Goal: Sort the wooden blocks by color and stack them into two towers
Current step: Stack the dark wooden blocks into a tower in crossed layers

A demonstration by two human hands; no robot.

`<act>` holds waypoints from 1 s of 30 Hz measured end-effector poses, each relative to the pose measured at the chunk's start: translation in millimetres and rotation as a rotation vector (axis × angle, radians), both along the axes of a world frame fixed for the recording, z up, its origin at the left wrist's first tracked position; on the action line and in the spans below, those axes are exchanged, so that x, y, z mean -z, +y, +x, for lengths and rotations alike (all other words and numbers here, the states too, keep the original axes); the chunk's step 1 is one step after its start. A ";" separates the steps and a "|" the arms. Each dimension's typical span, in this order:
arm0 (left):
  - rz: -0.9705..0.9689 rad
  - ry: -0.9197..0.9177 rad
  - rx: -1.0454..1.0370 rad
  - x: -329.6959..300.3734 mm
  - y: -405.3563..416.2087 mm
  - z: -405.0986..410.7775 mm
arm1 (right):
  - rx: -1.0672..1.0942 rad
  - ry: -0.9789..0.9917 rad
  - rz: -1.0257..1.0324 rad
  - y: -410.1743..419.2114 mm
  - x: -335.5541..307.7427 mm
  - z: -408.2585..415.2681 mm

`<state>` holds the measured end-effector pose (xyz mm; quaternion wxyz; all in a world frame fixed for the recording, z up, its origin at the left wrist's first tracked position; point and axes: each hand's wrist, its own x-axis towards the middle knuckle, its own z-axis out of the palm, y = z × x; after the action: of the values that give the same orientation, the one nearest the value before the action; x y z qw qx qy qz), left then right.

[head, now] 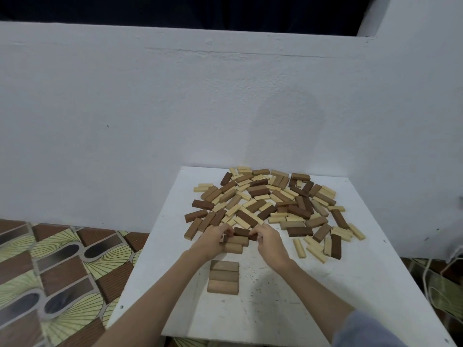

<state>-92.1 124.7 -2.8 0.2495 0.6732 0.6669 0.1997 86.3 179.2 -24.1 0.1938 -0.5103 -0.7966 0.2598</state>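
A: Entry. The white square counter [275, 309] carries a loose heap of rectangular wooden blocks in pale, mid-brown and dark tones [270, 204], spread over its far half. Nearer the person, a flat row of mid-brown rounded-edge blocks [223, 278] lies side by side, touching.

B: Hands?

A: Left hand [213, 237] and right hand [269, 240] meet at the heap's near edge. Both sets of fingers curl round the ends of one dark brown wooden block [241, 232], held over a small cluster of mid-brown blocks [234, 244].

B: Handling?

A: Judged: light, rigid, smooth-faced wood; not fragile, but prone to sliding when stacked. Best pinched at the short ends or across the long sides, then set down flat.

B: Containers?

A: None visible. No tray, no box; blocks sit directly on the counter. Whether the near row is a tower base, I cannot tell.
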 end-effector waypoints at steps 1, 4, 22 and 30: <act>-0.001 -0.029 -0.012 0.5 1.1 2.0 | 0.022 0.036 -0.023 0.0 -1.3 0.3; -0.018 -0.080 -0.091 0.3 0.7 5.4 | 0.115 0.150 -0.124 0.7 -3.8 0.5; -0.145 -0.318 -0.301 5.9 7.6 12.4 | 0.191 0.293 -0.389 5.2 -6.7 -3.4; -0.190 -0.368 -0.233 3.7 17.4 33.0 | 0.175 0.213 -0.413 6.2 -9.8 16.5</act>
<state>-59.2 142.1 -6.6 0.4041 0.5174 0.6993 0.2827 102.8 185.5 -14.3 0.1898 -0.5759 -0.6544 0.4517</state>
